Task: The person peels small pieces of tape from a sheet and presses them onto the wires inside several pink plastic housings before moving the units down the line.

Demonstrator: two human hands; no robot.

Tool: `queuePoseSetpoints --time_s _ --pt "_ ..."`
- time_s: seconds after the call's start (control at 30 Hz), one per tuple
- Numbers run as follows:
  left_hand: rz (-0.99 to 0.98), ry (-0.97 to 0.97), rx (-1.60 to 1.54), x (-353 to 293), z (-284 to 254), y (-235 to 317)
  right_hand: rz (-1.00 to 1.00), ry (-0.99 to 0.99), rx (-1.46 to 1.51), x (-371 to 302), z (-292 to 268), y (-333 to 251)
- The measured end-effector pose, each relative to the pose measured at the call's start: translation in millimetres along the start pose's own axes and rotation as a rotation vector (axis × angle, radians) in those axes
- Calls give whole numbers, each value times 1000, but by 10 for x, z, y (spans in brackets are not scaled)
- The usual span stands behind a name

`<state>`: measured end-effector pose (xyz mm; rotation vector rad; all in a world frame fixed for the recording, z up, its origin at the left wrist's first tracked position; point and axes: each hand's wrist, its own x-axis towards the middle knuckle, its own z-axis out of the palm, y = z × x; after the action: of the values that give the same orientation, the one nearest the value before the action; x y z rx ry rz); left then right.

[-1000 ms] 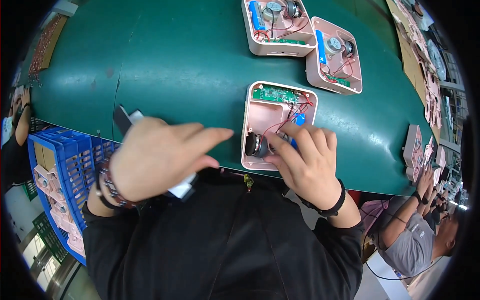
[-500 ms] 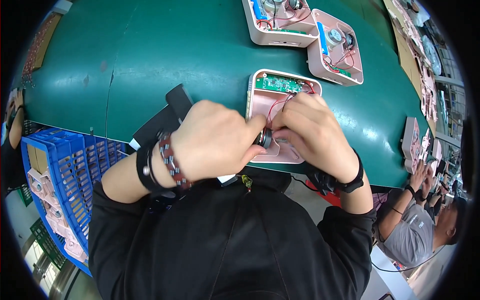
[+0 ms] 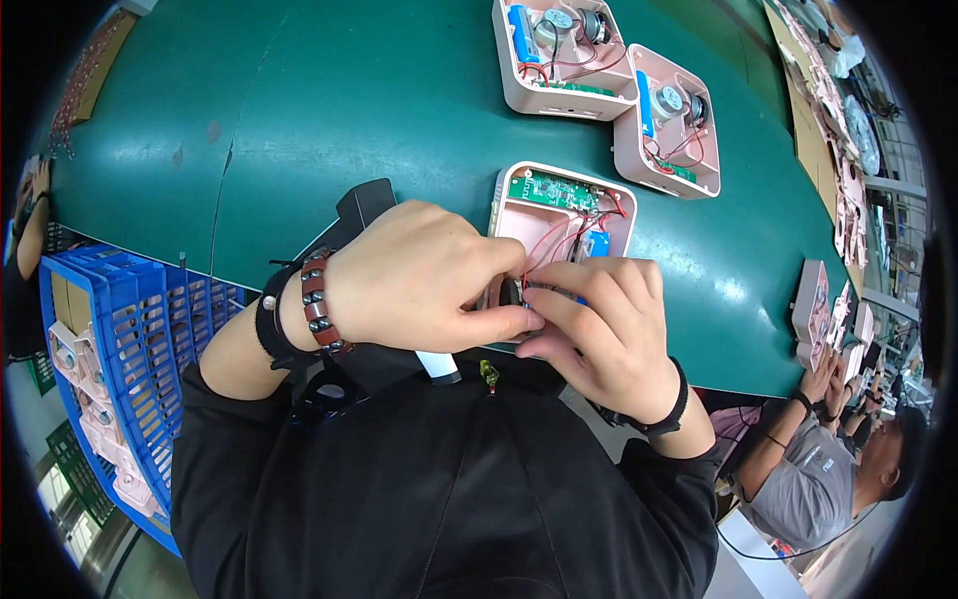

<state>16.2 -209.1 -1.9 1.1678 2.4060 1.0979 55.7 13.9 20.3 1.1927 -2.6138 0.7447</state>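
Note:
A pink plastic housing (image 3: pixel 512 222) lies at the table's near edge in front of me. Inside its far wall is a green circuit board (image 3: pixel 549 190); red and black wires (image 3: pixel 554 238) run from there past a blue battery (image 3: pixel 598 244). My left hand (image 3: pixel 424 285) reaches in from the left, thumb and forefinger closed round a dark round speaker (image 3: pixel 510 292) in the near-left part. My right hand (image 3: pixel 609 324) comes from the right. Its fingertips touch near the speaker, with the thumb apart below. Both hands cover much of the near half.
Beyond stand two more pink housings (image 3: pixel 571 103) (image 3: pixel 624 150) with batteries, motors and wires. A blue crate (image 3: pixel 150 275) of pink parts is at the left. A black flap-like piece (image 3: pixel 366 203) lies beside my left wrist. At the right, a co-worker (image 3: pixel 813 469) handles pink parts.
My right hand has moved nearer to me, and its thumb has come away from the fingers. The blue battery now shows. The housings sit slightly lower in view.

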Motion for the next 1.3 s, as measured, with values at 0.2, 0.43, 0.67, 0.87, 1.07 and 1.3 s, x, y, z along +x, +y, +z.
queuePoseSetpoints --time_s 0.2,0.43,0.67,0.87,1.07,1.3 --pt "-27 -73 -3 -42 27 -7 24 39 2 -80 86 7" --pt "-134 173 176 -339 148 115 89 -58 -23 -130 112 14" --pt "-165 181 310 -446 240 216 117 -124 -4 -34 149 -2" --pt "-146 202 302 -448 298 206 183 -211 20 49 127 -13" --pt "-122 265 300 -458 361 205 193 -228 21 68 122 -14" --pt "-109 255 340 -472 343 236 197 -257 61 66 91 4"
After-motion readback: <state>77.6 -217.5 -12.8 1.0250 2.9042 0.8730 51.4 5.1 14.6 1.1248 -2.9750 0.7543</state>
